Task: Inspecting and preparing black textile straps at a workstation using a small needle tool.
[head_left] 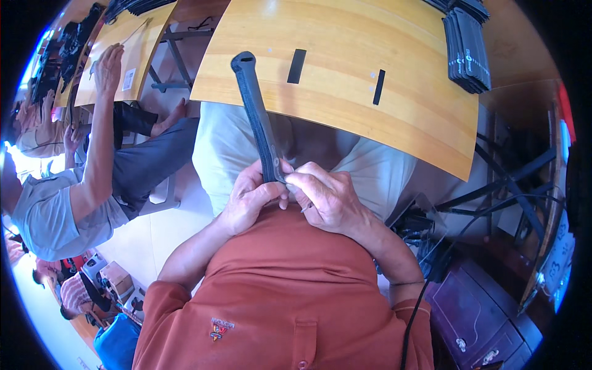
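A long, narrow dark fabric pouch (257,117) stands up from my lap, tilted to the left. Its far end is folded over and shows a small opening. My left hand (248,196) is closed around its near end, thumb along the side. Beside it, my right hand (327,194) pinches at the same end, near a small grey round mark. The fingers hide exactly what lies between the right fingertips. Both hands are just above my belly, short of the table's near edge.
On the wooden table (345,43) lie two black strips (296,66) (379,87). A stack of dark flat pouches (467,55) sits at its right edge. Left of me, a seated person (68,203) works at another table. A purple cabinet (475,308) and a hanging cable are at right.
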Tool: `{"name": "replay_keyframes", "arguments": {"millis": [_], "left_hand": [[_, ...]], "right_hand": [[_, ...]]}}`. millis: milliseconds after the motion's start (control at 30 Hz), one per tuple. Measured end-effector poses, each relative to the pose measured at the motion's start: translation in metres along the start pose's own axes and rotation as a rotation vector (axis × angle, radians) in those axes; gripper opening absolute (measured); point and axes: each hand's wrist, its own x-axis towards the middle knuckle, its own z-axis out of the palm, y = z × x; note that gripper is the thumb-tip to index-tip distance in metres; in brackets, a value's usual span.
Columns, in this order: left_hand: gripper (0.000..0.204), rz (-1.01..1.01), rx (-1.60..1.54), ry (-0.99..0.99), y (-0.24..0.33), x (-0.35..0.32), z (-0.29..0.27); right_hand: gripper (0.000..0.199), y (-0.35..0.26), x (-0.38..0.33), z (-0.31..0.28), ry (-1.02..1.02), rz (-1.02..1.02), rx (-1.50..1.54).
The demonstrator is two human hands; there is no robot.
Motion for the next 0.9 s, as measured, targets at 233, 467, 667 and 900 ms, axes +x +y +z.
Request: {"name": "replay_keyframes", "arguments": {"millis": [233,467,667,900], "left_hand": [[0.030,0.069,0.067,-0.020,-0.002,0.002,0.007],[0.029,0.105,0.297,-0.020,-0.002,-0.002,0.009],[0.029,0.094,0.194,-0.057,-0.008,-0.006,0.004],[0.030,0.081,0.111,0.016,-0.001,-0.001,0.011]], "right_hand": [[0.021,0.000,0.001,0.001,-0.001,-0.057,-0.035],[0.011,-0.003,-0.006,0.005,0.051,0.062,0.060],[0.009,-0.006,-0.010,0.001,0.142,0.118,-0.004],[0.009,-0.003,-0.004,-0.004,0.166,0.178,0.032]]}}
